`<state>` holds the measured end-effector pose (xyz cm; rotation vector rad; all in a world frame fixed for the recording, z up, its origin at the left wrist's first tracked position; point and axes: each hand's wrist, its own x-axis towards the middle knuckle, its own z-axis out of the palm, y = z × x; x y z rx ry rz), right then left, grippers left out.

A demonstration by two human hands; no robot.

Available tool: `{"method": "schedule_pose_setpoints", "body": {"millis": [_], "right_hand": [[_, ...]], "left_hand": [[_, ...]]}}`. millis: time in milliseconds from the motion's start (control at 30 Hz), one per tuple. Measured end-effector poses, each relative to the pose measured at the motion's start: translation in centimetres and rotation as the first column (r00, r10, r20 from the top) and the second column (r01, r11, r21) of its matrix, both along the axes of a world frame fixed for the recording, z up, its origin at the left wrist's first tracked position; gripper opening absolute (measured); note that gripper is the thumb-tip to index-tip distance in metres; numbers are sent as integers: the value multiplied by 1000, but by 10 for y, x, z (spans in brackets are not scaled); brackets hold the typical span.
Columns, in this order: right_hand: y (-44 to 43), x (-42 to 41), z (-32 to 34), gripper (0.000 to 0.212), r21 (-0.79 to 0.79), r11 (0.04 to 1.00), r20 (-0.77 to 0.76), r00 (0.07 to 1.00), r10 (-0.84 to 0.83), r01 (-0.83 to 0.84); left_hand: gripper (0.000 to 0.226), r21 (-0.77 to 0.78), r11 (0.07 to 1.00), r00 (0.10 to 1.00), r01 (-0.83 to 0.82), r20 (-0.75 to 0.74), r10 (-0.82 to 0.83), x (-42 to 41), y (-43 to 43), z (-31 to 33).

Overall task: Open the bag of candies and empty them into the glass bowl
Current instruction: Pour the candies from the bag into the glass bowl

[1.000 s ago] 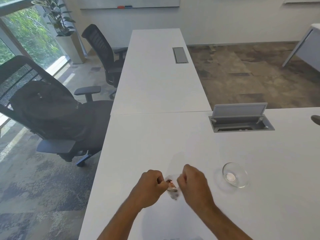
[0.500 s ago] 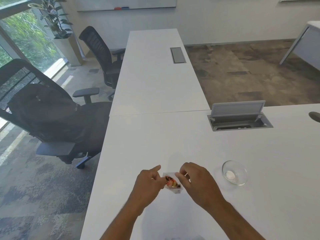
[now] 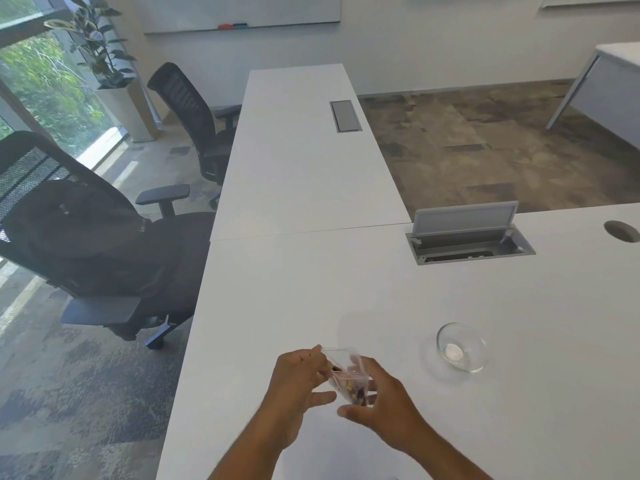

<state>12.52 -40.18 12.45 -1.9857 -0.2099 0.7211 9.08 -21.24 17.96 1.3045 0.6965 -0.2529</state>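
Observation:
A small clear plastic bag of candies (image 3: 347,374) is held just above the white table (image 3: 346,289) near its front edge. My left hand (image 3: 298,379) pinches the bag's upper left corner. My right hand (image 3: 384,400) cups the bag from below and from the right, fingers around its lower end. Coloured candies sit bunched at the bottom of the bag. The glass bowl (image 3: 462,346) stands upright on the table to the right of my hands, apart from them. I cannot tell whether the bag's top is open.
An open grey cable hatch (image 3: 469,237) sits in the table beyond the bowl. A round cable hole (image 3: 621,231) lies at the far right. A black office chair with a dark backpack (image 3: 79,237) stands beside the table's left edge.
The bag has been turned upright and lifted a little, its top now pointing up and left. My right hand has dropped under the bag and my fists have loosened.

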Motion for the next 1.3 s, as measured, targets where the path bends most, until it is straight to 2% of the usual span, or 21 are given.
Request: {"method": "schedule_pose_setpoints", "body": {"millis": [100, 167, 233, 300, 367, 500, 567, 700, 800, 900, 1033, 1133, 1300], "right_hand": [[-3, 3, -2, 50, -6, 998, 11, 998, -61, 61], [-9, 6, -2, 41, 2, 994, 0, 994, -107, 107], [-18, 11, -2, 35, 73, 982, -74, 983, -170, 176], [-30, 14, 1, 33, 163, 952, -188, 956, -227, 258], [-42, 17, 3, 37, 224, 920, -285, 924, -254, 322], [-62, 20, 3, 47, 288, 868, -426, 866, -261, 403], [-74, 23, 1, 50, 297, 846, -444, 849, -289, 443], [-97, 31, -5, 53, 299, 790, -451, 809, -377, 535], [-114, 36, -13, 41, 279, 726, -481, 745, -462, 629], [-129, 39, -24, 30, 252, 671, -512, 685, -519, 697], [-144, 45, -38, 32, 215, 599, -542, 604, -584, 771], [-152, 50, -47, 33, 178, 541, -598, 528, -604, 822], [-166, 56, -57, 24, 128, 507, -656, 456, -602, 853]], "left_hand": [[35, -40, 998, 999, 53, -6, -53, 4, -5, -2], [27, -25, 996, 996, 84, 15, -84, 7, -9, -5], [29, 32, 998, 997, 63, 41, -64, 13, -12, -13], [37, 4, 997, 995, 71, 69, -71, 19, -18, -24], [48, -113, 981, 985, 156, 97, -145, 26, -27, -37], [47, -285, 893, 935, 348, 167, -312, 37, -45, -65], [45, -314, 858, 913, 406, 172, -369, 45, -60, -77], [46, -319, 862, 919, 394, 144, -367, 61, -89, -94], [49, -352, 862, 931, 364, 108, -349, 74, -110, -102], [39, -347, 873, 938, 343, 86, -335, 83, -131, -106], [35, -327, 892, 947, 311, 34, -318, 92, -157, -110], [31, -303, 908, 952, 290, -8, -306, 99, -171, -113], [27, -262, 932, 952, 253, -103, -287, 110, -188, -120]]}}
